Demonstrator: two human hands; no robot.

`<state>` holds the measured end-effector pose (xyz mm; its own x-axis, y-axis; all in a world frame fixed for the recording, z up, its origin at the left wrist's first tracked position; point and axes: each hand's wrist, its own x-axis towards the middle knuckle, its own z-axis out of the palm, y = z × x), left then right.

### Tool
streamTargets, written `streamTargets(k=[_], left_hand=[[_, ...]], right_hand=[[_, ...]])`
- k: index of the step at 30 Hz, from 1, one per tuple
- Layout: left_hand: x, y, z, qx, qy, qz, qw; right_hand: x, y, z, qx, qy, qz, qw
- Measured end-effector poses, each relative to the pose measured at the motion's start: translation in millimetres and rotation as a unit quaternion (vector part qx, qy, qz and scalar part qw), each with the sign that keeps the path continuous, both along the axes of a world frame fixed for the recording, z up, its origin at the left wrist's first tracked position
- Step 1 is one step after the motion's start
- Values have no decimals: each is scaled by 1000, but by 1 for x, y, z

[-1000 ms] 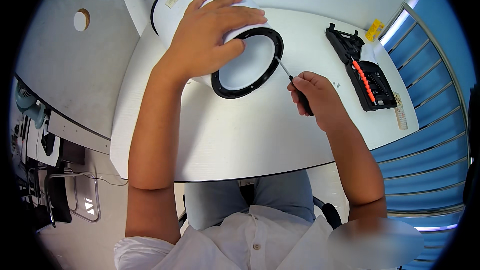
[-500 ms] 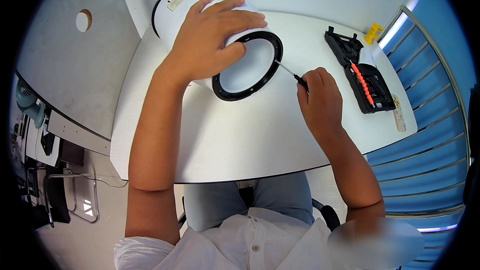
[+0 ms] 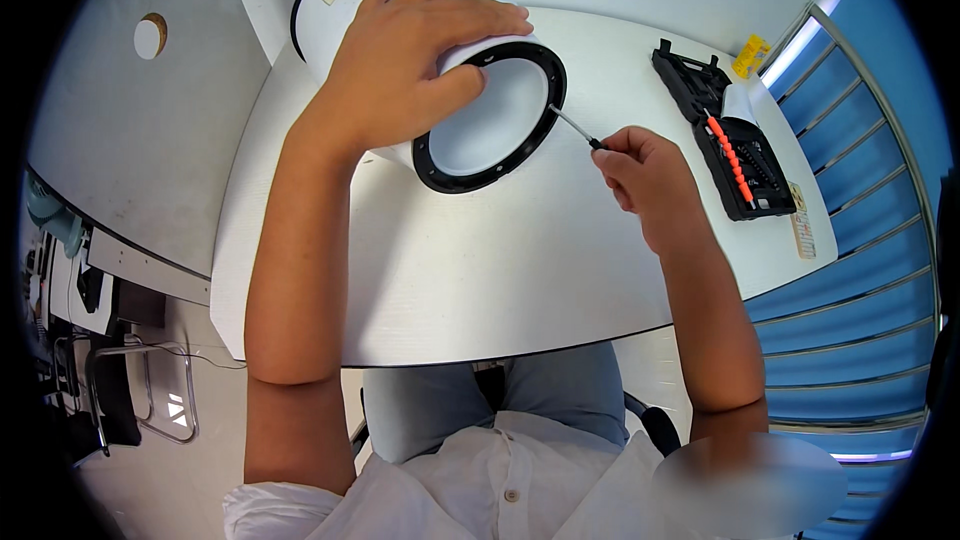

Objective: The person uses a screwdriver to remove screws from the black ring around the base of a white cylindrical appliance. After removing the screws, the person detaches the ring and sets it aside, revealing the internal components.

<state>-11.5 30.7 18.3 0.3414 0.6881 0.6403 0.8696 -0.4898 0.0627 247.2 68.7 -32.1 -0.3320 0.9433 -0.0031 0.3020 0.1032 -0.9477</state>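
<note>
A white cylindrical appliance point(image 3: 322, 32) with vent slots lies on its side on the white table point(image 3: 480, 270), its round end turned toward me. Around that end runs a black ring point(image 3: 467, 183) with small holes, framing a pale recessed face. My left hand point(image 3: 405, 65) rests over the top of the cylinder, fingers spread and thumb reaching across the rim. In my right hand point(image 3: 650, 175) the dark handle of a screwdriver point(image 3: 574, 124) is pinched. The screwdriver's tip meets the right side of the black ring; the fingers hide much of the handle.
To the right lies an opened black tool case point(image 3: 738, 202) holding an orange flexible shaft point(image 3: 731, 158) and dark bits. Beside it are a pale strip of small parts point(image 3: 803, 225) and a yellow item point(image 3: 750, 56). Metal railings point(image 3: 860, 140) border the table's right side.
The picture has shifted slightly, with the appliance a little higher and further left. My right hand's grip on the screwdriver handle has changed, the fingers now more turned. The tip stays at the ring.
</note>
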Motion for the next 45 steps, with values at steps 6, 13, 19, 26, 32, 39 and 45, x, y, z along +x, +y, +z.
streamTargets(k=[6, 13, 19, 26, 32, 39, 45], left_hand=[[1, 1, -1, 3, -6, -4, 1000], [2, 1, 0, 9, -1, 1, 1000], [2, 1, 0, 13, -1, -3, 1000], [2, 0, -1, 5, -8, -1, 1000], [3, -3, 3, -16, -21, -12, 1000], [3, -6, 4, -38, -45, -10, 998], [9, -2, 7, -43, -45, -10, 998]], right_hand=[[5, 1, -7, -187, 105, 31, 976], [-8, -10, -27, 436, -249, -86, 860], [-12, -19, -19, 425, -245, -77, 868], [3, 6, 10, -145, 66, 35, 987], [4, -4, -16, -227, 189, 65, 953], [69, 54, -24, 233, -25, -171, 957], [124, 109, -48, 233, -317, -138, 909]])
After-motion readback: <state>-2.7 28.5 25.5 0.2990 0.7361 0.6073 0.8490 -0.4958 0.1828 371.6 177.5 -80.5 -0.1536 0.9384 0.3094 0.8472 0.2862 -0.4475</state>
